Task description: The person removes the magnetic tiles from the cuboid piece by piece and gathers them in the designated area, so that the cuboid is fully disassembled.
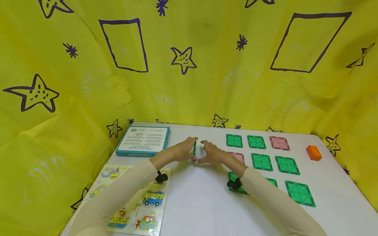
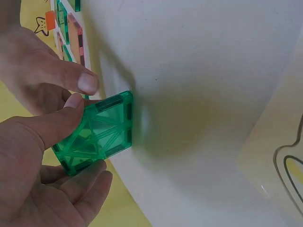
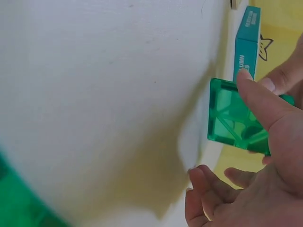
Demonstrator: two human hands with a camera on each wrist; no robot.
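Observation:
In the middle of the table, my left hand [image 1: 185, 149] pinches a square see-through green magnetic tile [image 2: 102, 127] between thumb and fingers. The tile stands on edge, raised off the table, and looks thin from the head view. Facing it from the other side is my right hand [image 1: 212, 153], its fingers spread apart. The right thumb [image 3: 258, 94] passes in front of the tile in the right wrist view; whether it touches I cannot tell. Laid out in loose rows at the right are several green magnetic tiles [image 1: 262, 162] and pink ones [image 1: 279, 143].
A teal-edged box [image 1: 143, 139] lies at the back left. In front of it is a wooden puzzle board [image 1: 162, 209] with vehicle pictures, partly under my left sleeve. An orange block [image 1: 313, 153] sits at the far right. Yellow patterned cloth [image 1: 189, 91] hangs behind the table.

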